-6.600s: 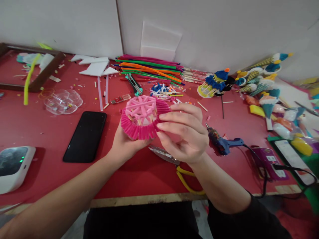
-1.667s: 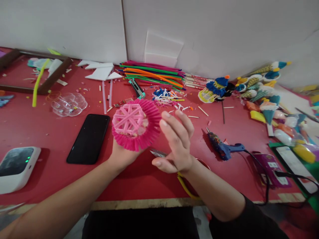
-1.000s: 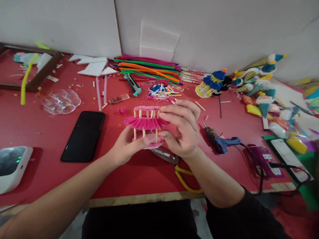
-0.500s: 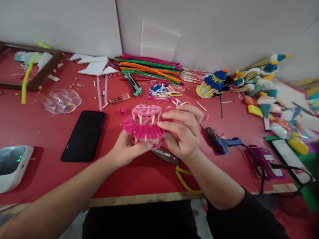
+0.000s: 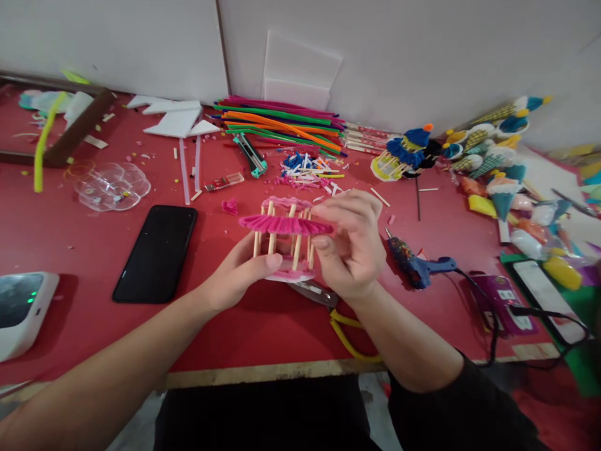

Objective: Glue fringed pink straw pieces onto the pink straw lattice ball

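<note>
Held up over the red table is a small craft pavilion (image 5: pixel 286 227) with thin wooden posts, a pink fuzzy base and top ring, and a ruffled magenta band round its middle. My left hand (image 5: pixel 241 268) grips its lower left side, thumb on the base and fingers hidden behind. Fingers and thumb of my right hand (image 5: pixel 353 241) pinch the right end of the ruffled band. Beneath it on the table lie scissors (image 5: pixel 345 319) with yellow handles, their blades partly covered by the right hand and pavilion.
A black phone (image 5: pixel 154 254) lies to the left, a blue glue gun (image 5: pixel 417 260) with its cord to the right. Behind are a utility knife (image 5: pixel 251 155), pipe cleaners (image 5: pixel 282 125), cut scraps (image 5: pixel 307 169) and a blue-roofed pavilion (image 5: pixel 406 156). Several cone-shaped crafts (image 5: pixel 493 150) are piled at right.
The pavilion has been tilted so its posts show side-on and the ruffled band looks level. My right hand has shifted with it, still on the band's right side.
</note>
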A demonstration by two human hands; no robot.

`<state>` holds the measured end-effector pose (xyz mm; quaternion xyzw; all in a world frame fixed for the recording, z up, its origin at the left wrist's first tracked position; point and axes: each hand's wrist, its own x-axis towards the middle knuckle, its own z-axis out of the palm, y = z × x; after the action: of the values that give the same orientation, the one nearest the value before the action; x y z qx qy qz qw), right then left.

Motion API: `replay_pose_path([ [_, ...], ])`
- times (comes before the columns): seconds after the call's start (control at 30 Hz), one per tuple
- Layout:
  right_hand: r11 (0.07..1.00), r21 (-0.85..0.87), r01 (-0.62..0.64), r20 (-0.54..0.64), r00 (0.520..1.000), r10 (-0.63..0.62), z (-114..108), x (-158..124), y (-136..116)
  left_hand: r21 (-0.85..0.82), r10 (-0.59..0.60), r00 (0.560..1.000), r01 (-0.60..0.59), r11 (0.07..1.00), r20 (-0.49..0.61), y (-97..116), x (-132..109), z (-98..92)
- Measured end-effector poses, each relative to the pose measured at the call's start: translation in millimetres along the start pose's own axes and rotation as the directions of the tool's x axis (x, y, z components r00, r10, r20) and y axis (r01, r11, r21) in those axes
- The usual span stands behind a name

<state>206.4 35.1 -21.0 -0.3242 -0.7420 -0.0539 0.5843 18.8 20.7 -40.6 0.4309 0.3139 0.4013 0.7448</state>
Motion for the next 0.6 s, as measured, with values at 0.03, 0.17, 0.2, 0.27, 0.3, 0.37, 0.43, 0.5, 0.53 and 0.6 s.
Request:
replay_pose_path([
  [0.03,1.0,0.012,-0.017,0.005,1.0,0.017,-0.1,-0.4,0.2,-0.007,-0.017,1.0,0.017,1.0,0.014,0.1,-0.3,0.0],
  [0.17,0.996,0.081,-0.045,0.054,0.998,0.041,-0.8,-3.5,-0.9,-0.019,-0.021,0.999,0.022,1.0,0.049,1.4,-0.8,1.5],
  [0.2,0.994,0.095,-0.05,0.058,0.997,0.044,-0.8,-4.3,-1.8,-0.014,-0.011,0.999,0.012,1.0,0.049,1.8,-0.7,2.2],
  [0.27,0.991,0.119,-0.056,0.043,0.998,0.051,-0.2,-5.4,-3.7,0.003,0.013,0.999,-0.014,1.0,0.051,2.9,-0.4,3.9],
  [0.3,0.99,0.127,-0.055,0.027,0.998,0.052,0.2,-5.5,-4.5,0.01,0.032,0.998,-0.032,0.999,0.053,3.5,-0.2,4.9],
  [0.37,0.991,0.129,-0.04,-0.006,0.999,0.041,1.1,-4.6,-5.5,0.018,0.062,0.996,-0.063,0.998,0.059,4.9,0.2,6.8],
  [0.43,0.993,0.114,-0.017,-0.022,1.0,0.02,1.5,-2.7,-6.0,0.017,0.077,0.995,-0.078,0.997,0.057,6.2,0.5,8.2],
  [0.5,0.994,0.109,-0.004,-0.027,1.0,0.007,0.9,-0.7,-6.3,0.02,0.07,0.996,-0.072,0.997,0.054,6.7,0.7,8.5],
  [0.53,0.993,0.115,-0.005,-0.023,1.0,0.007,0.4,0.0,-6.6,0.028,0.065,0.997,-0.066,0.997,0.05,6.5,0.8,8.2],
  [0.6,0.991,0.13,-0.014,-0.01,1.0,0.015,-1.0,0.7,-7.3,0.055,0.058,0.998,-0.06,0.997,0.029,5.7,0.8,7.0],
])
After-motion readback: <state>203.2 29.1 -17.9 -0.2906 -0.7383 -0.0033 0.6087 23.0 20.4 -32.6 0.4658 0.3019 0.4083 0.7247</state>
